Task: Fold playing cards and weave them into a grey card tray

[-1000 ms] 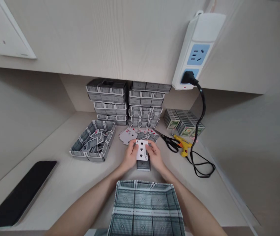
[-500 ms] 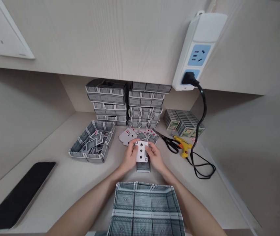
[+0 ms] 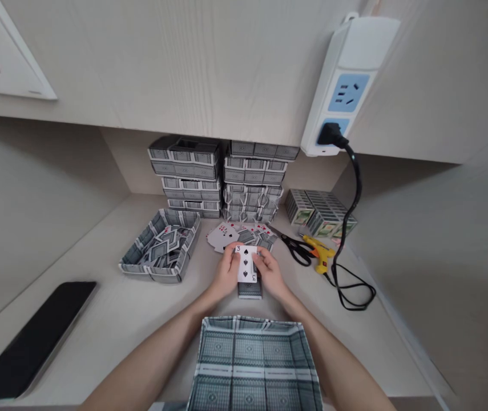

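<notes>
A three of spades playing card [image 3: 246, 264] is held face up between my two hands. My left hand [image 3: 226, 269] grips its left edge with the thumb on the face, while my right hand [image 3: 269, 271] grips the right edge the same way. Whether more cards lie behind it I cannot tell. Below the card, a face-down stack of cards [image 3: 250, 290] rests on the table, partly covered. Loose cards [image 3: 223, 235] are spread just beyond my fingers. Nearest to me is a box made of folded cards [image 3: 250, 357], between my forearms.
On the left stand a card-made tray [image 3: 152, 278] with loose cards inside and a black flat object [image 3: 33, 339]. Card-made boxes [image 3: 192, 168] are stacked at the back. Scissors [image 3: 297, 250], a yellow glue gun [image 3: 323, 254], its black cord and card packs [image 3: 323, 214] lie right. A power strip [image 3: 350, 85] hangs above.
The view has shifted very slightly. Both hands keep the same hold on the card, and nothing else has visibly moved.
</notes>
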